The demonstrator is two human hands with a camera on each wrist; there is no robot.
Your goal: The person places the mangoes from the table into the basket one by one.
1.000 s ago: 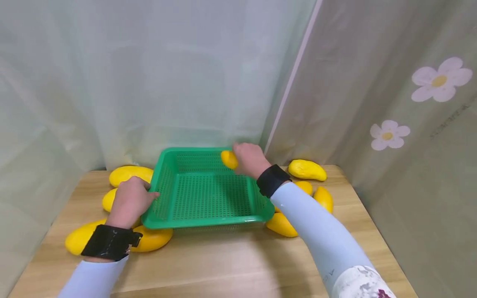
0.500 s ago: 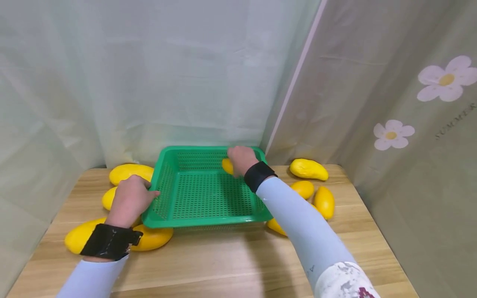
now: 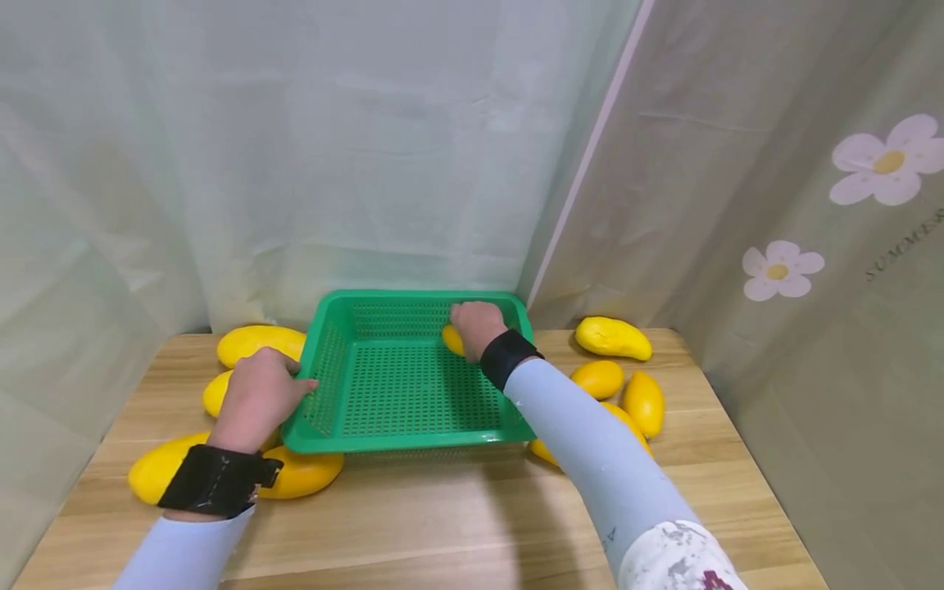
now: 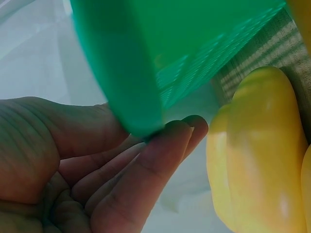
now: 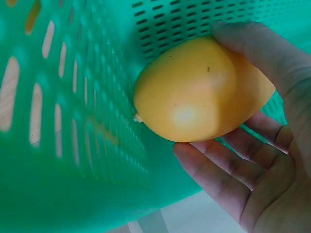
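Observation:
A green plastic basket [image 3: 413, 393] with slotted walls sits in the middle of the wooden table. My left hand [image 3: 261, 397] pinches its left rim, thumb above and fingers below, as the left wrist view shows at the rim [image 4: 129, 87]. My right hand [image 3: 481, 329] is down inside the basket at its back right. It grips a yellow mango [image 5: 194, 92] between thumb and fingers, the fruit's tip close to the basket wall. In the head view the hand covers most of this mango [image 3: 453, 339].
Several mangoes lie left of the basket, including one at the back [image 3: 258, 344] and one near the front [image 3: 302, 474]. More stand on the right, such as a far one [image 3: 614, 338] and an upright one [image 3: 644, 403]; my right forearm partly covers others. Curtains enclose the table [image 3: 413, 524].
My right hand has lowered into the basket with the mango and shifted slightly left, uncovering more of the mangoes on the right. The left hand has stayed at the rim.

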